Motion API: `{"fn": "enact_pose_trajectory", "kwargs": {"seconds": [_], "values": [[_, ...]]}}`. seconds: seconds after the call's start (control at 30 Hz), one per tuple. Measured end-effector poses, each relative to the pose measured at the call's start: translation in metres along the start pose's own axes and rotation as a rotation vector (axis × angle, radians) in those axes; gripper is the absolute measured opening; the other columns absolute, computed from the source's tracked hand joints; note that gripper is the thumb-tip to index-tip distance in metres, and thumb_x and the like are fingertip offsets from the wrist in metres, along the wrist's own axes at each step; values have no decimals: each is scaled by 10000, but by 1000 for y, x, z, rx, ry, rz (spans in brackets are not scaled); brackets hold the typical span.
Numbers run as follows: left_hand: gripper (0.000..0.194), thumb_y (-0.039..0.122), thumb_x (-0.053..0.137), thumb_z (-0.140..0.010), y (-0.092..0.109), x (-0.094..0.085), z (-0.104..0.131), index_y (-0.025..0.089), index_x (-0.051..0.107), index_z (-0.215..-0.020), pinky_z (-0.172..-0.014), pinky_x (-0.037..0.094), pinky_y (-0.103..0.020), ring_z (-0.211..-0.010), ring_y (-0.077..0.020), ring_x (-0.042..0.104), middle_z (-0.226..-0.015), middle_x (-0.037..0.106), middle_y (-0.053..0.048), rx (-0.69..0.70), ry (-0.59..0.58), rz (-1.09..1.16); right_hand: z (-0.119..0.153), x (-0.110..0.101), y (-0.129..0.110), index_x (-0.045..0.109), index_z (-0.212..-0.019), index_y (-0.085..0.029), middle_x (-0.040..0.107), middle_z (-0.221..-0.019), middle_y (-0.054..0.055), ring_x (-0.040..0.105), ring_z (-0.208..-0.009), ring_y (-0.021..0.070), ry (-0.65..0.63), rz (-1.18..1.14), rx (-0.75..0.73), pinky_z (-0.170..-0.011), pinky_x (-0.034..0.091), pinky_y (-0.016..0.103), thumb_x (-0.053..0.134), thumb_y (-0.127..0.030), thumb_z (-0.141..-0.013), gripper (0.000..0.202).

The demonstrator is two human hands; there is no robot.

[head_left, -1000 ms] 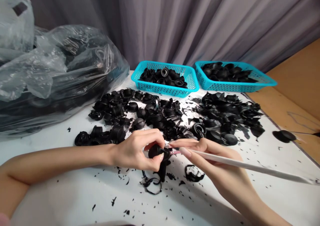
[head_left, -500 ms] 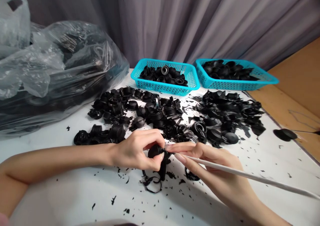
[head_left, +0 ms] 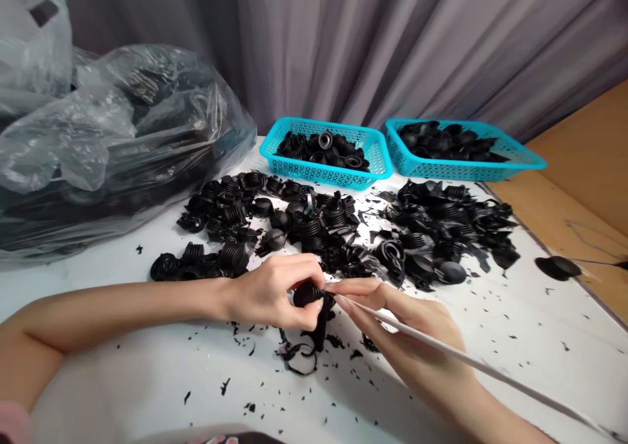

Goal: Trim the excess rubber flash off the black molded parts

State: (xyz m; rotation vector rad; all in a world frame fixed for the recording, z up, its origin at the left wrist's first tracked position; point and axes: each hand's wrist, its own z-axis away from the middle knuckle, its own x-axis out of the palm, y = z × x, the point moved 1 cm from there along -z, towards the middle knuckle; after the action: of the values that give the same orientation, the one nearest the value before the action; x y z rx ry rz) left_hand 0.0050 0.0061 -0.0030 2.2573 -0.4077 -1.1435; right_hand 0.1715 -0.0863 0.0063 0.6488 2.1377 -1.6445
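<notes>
Well, black part (head_left: 305, 294) above littered table (head_left: 142, 378); grey curtain (head_left: 304, 51) behind.

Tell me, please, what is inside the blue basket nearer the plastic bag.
The blue basket holds a heap of small black parts, a few showing round open ends. The upper ones cover whatever lies beneath them, so that cannot be seen.

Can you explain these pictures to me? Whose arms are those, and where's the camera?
There's no robot: these are a person's arms. One camera, worn on their head, looks forward and down. On the white table lie heaps of black parts and black scraps. Two blue baskets hold more black pieces, and a big see-through bag sits at left. The left hand has a ribbed black part in its grip. The right hand holds a long pale stick; its tip is unclear.
</notes>
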Motion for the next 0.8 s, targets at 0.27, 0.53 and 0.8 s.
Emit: {"fn": "enact_pose_trajectory", "kwargs": {"seconds": [0.27,0.53,0.8], "values": [[68,195,550,-745,18,-39,-48,144,528,-784,-595,429,-206,-655,-104,491,-745,546,-3,-110,-253,-278,-7,-15,8,637,-661,-213,759,-850,52,722,-696,200,294,-16,12,-522,548,240,588,-332,-841,222],[134,178,548,-845,-46,-103,-153,91,593,-937,-867,446,-420,-951,-226,578,-992,610,-100,-360,-166,-874,-13,-19,13,632,-663,-205,752,-737,58,711,-622,206,392,63,-106,-508,540,259,557,-348,-849,247],[314,271,341,-957,-9,-47,-125,147,548,-1158,-1009,352,-364,-1218,-213,468,-1303,523,-103,-208,-200,-796,-18,-33,12,582,-1147,-194,723,-708,22,690,-602,162,483,155,-343,-584,539,263,399,-220,-939,279]]}}
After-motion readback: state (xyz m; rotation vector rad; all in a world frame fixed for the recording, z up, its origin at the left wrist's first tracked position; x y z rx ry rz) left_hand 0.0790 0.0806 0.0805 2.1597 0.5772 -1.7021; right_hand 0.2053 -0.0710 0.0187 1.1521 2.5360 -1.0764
